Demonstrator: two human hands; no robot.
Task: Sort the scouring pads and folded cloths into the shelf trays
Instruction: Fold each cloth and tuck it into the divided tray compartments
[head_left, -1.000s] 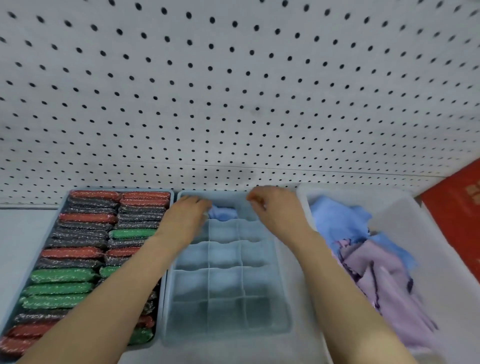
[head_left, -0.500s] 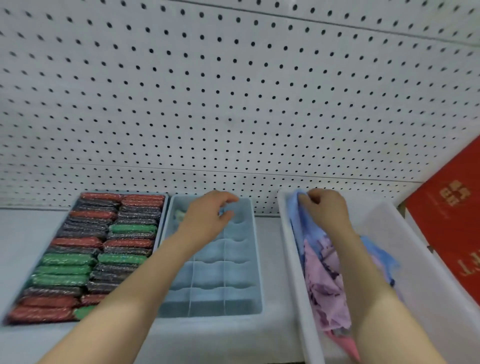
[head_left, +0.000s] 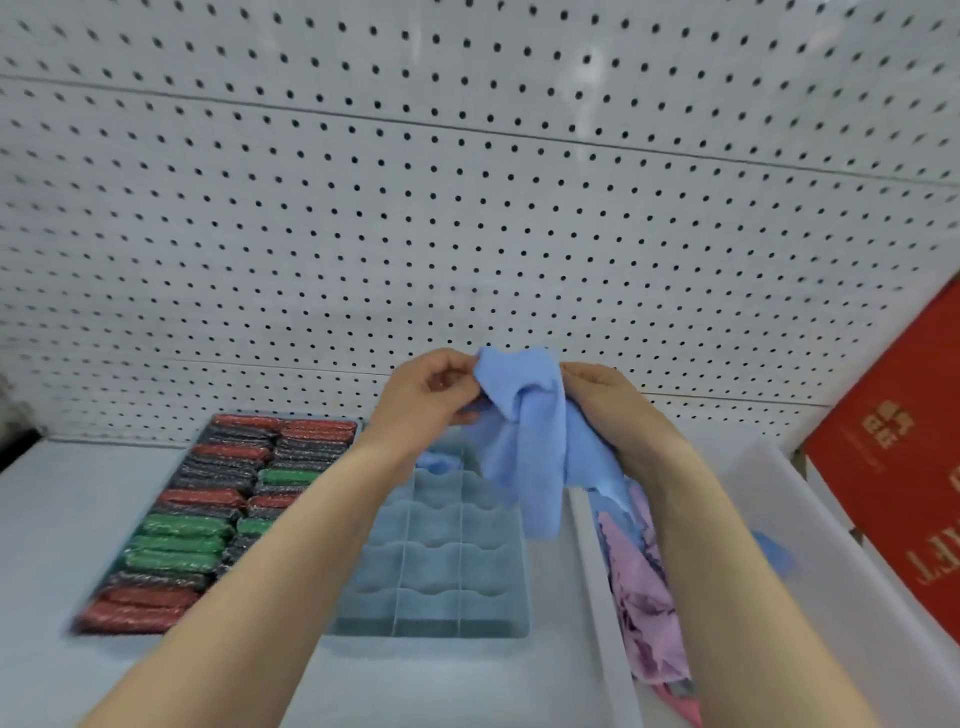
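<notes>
Head view: left hand (head_left: 423, 397) and right hand (head_left: 615, 410) each pinching a top corner of a blue cloth (head_left: 530, 441), held up above the far end of the divided blue tray (head_left: 436, 561) and hanging loose. To the left, tray of red, green and dark scouring pads (head_left: 208, 519); to the right, white bin (head_left: 810, 571) with pink cloths (head_left: 644, 597). Possibly another blue cloth in the divided tray's far cell, blurred.

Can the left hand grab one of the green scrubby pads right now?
Probably not yet. The left hand pinches the light blue cloth together with the right hand. The green scouring pads lie uncovered in the left tray, so the path looks free once it lets go.
</notes>
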